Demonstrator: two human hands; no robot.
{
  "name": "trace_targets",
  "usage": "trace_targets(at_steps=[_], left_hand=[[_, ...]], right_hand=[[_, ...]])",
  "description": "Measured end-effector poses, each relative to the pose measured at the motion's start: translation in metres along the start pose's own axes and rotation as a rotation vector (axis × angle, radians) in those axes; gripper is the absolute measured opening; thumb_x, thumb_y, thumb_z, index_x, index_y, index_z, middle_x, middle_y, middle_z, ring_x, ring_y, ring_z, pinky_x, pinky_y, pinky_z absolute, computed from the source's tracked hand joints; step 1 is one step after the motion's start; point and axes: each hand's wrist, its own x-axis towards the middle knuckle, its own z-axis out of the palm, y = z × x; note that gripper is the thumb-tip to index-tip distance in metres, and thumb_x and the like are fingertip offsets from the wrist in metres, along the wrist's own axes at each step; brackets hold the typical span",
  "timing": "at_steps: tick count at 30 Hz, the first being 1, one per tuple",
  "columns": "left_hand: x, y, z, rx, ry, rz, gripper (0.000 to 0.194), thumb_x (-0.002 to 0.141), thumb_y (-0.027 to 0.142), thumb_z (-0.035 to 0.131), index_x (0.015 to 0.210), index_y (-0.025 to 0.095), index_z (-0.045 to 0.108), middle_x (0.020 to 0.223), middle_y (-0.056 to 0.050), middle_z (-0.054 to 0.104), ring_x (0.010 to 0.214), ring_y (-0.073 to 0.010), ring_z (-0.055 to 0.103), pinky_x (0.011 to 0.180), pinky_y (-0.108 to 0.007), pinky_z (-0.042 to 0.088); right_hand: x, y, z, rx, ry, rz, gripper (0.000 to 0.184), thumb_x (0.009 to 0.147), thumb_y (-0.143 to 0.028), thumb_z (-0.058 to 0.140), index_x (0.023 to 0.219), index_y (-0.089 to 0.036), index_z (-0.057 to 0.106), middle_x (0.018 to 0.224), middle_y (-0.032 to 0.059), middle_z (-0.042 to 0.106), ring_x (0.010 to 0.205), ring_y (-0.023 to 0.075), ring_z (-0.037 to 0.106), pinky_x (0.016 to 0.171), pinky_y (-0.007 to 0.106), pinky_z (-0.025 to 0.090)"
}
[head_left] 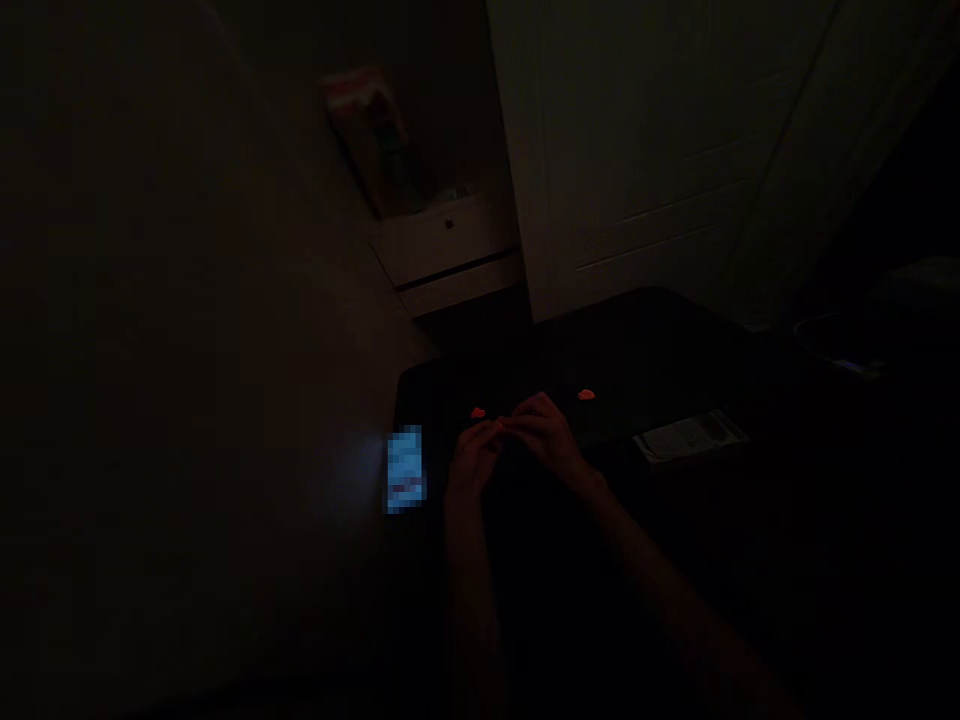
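Both of my hands meet over a dark table (637, 335), fingertips pinched together. Between them shows a tiny speck of bright orange-red material (500, 426), too small and dark to name. My left hand (474, 460) is closed, with its fingertips at that speck. From the other side my right hand (546, 430) pinches at the same spot. Just beyond my left hand lies a small orange-red lump (478, 412). A second, similar orange lump (586, 395) rests on the table past my right hand.
A lit phone-like screen (406, 470), pixelated, glows at the left by the wall. Right of my arm is a printed booklet or box (691, 438). Behind the table stand a pale drawer unit (450, 245) with a packet (371, 130) on top, and a light panelled door (637, 150).
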Motion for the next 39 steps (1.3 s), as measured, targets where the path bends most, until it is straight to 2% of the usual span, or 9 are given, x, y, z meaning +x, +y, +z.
trace_targets(at_steps=[11, 18, 23, 27, 31, 39], left_hand=[[0.003, -0.002, -0.006, 0.022, -0.012, -0.028, 0.02, 0.063, 0.017, 0.088, 0.074, 0.011, 0.073, 0.08, -0.006, 0.073, 0.071, -0.0112, 0.062, 0.066, -0.024, 0.045], [0.002, 0.001, -0.006, 0.038, -0.037, -0.029, 0.023, 0.062, 0.021, 0.09, 0.074, 0.01, 0.074, 0.078, -0.006, 0.072, 0.07, -0.0106, 0.062, 0.064, -0.023, 0.045], [0.001, 0.0, -0.003, -0.027, 0.026, -0.016, 0.023, 0.065, 0.021, 0.089, 0.077, 0.01, 0.073, 0.077, -0.004, 0.07, 0.069, -0.0092, 0.061, 0.065, -0.022, 0.046], [-0.001, 0.0, 0.001, -0.082, 0.075, -0.006, 0.023, 0.065, 0.019, 0.089, 0.08, 0.012, 0.073, 0.082, -0.003, 0.071, 0.073, -0.0092, 0.063, 0.067, -0.021, 0.048], [-0.002, -0.001, 0.003, -0.073, 0.067, 0.006, 0.024, 0.066, 0.022, 0.089, 0.081, 0.011, 0.073, 0.083, -0.003, 0.071, 0.075, -0.009, 0.062, 0.069, -0.02, 0.048], [-0.004, 0.001, 0.005, -0.059, 0.072, 0.004, 0.02, 0.069, 0.02, 0.086, 0.081, 0.011, 0.073, 0.082, -0.004, 0.07, 0.073, -0.0094, 0.062, 0.068, -0.022, 0.046]], right_hand=[[0.001, -0.003, 0.0, 0.022, -0.026, 0.029, 0.016, 0.096, -0.032, 0.065, 0.093, -0.025, 0.08, 0.085, 0.005, 0.068, 0.086, 0.0213, 0.058, 0.078, 0.038, 0.049], [0.001, -0.003, 0.0, 0.039, -0.038, 0.037, 0.015, 0.095, -0.032, 0.066, 0.093, -0.025, 0.08, 0.083, 0.0051, 0.068, 0.086, 0.022, 0.059, 0.079, 0.038, 0.049], [0.003, -0.005, 0.003, 0.033, -0.046, 0.063, 0.016, 0.095, -0.031, 0.067, 0.103, -0.029, 0.08, 0.09, 0.0054, 0.07, 0.09, 0.0218, 0.06, 0.085, 0.04, 0.05], [0.004, -0.009, 0.003, 0.077, -0.055, 0.125, 0.023, 0.095, -0.033, 0.067, 0.116, -0.03, 0.076, 0.097, 0.0048, 0.07, 0.092, 0.0199, 0.064, 0.086, 0.037, 0.052], [0.003, -0.011, 0.003, 0.145, -0.035, 0.178, 0.02, 0.095, -0.036, 0.067, 0.109, -0.028, 0.079, 0.097, 0.0042, 0.072, 0.089, 0.0181, 0.068, 0.082, 0.033, 0.054], [0.004, -0.009, 0.0, 0.207, -0.057, 0.169, 0.019, 0.097, -0.036, 0.064, 0.103, -0.026, 0.079, 0.096, 0.0046, 0.072, 0.088, 0.018, 0.069, 0.082, 0.033, 0.055]])
